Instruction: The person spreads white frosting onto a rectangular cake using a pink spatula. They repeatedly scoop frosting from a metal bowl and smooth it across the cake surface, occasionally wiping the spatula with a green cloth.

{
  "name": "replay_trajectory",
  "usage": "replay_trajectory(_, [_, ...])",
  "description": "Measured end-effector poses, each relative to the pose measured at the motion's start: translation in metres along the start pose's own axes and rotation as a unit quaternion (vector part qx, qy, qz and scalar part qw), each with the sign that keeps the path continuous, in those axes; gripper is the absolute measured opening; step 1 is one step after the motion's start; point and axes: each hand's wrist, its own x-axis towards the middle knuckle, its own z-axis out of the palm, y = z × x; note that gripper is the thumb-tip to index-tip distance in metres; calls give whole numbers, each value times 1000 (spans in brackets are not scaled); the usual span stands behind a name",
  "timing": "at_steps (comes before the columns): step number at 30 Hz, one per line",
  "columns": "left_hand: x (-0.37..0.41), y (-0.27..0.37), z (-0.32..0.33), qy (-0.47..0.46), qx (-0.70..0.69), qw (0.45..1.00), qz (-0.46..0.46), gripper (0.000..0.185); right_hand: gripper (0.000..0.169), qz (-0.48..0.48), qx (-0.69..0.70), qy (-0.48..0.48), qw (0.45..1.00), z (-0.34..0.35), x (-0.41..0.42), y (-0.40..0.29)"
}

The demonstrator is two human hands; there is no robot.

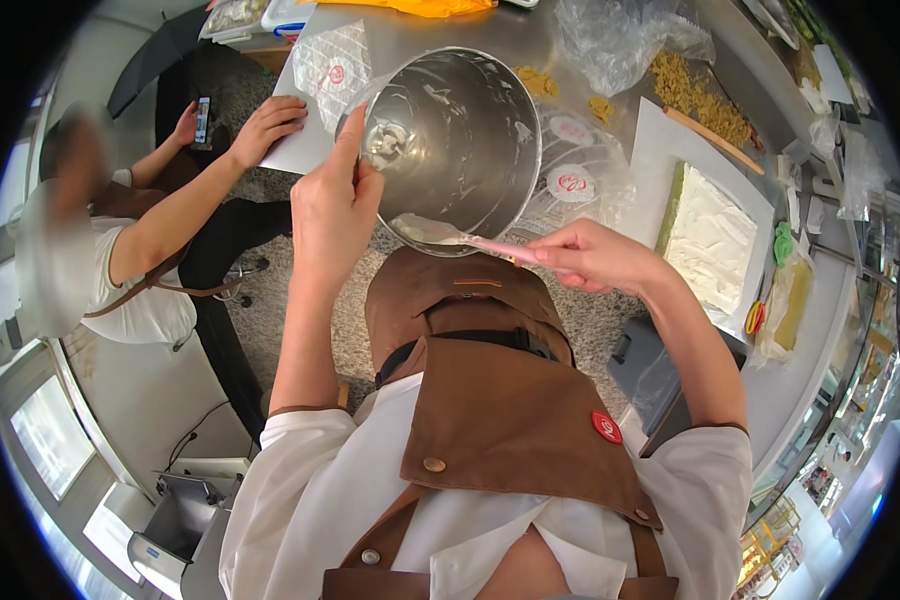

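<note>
My left hand (337,191) grips the rim or handle side of a large stainless steel mixing bowl (465,127), which is tilted with its mouth towards me. White cream streaks its inner wall, and a small lump lies at the bottom. In my right hand (589,259) is a spatula with a pink handle (502,249); its cream-coated blade (427,229) rests at the bowl's near rim. To the right, a green-edged cake sheet (712,236) spread with white cream lies on white paper (645,142).
A rolling pin or wooden stick (712,139) lies beside yellow crumbs (697,97). Clear plastic (607,45) and printed plastic wrap (570,180) are near the bowl. A co-worker (150,247) sits at left, one hand on the steel table (300,154), a phone in the other.
</note>
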Motion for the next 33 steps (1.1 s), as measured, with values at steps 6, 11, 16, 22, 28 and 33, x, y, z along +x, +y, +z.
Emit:
replay_trajectory(6, [8, -11, -8, -6, -15, 999, -43, 53, 41, -132, 274, -46, 952, 16, -41, 46])
replay_trajectory(11, [4, -14, -9, -7, -24, 999, -47, 51, 31, -299, 357, 86, 881, 29, -98, 87])
replay_trajectory(16, [17, -41, 3, -17, -113, 993, 2, 35, 24, -312, 341, 456, 761, 20, -136, 162])
replay_trajectory(22, [15, -47, 2, -21, -74, 997, -12, 48, 39, -252, 174, 800, 517, -2, -178, 234])
replay_trajectory(28, [19, -56, -8, -72, -46, 992, -93, 46, 40, 5, -72, 896, 438, -47, -123, 310])
replay_trajectory(33, [17, -52, -1, -34, -57, 998, -17, 48, 36, 71, 49, 860, 503, -41, -93, 340])
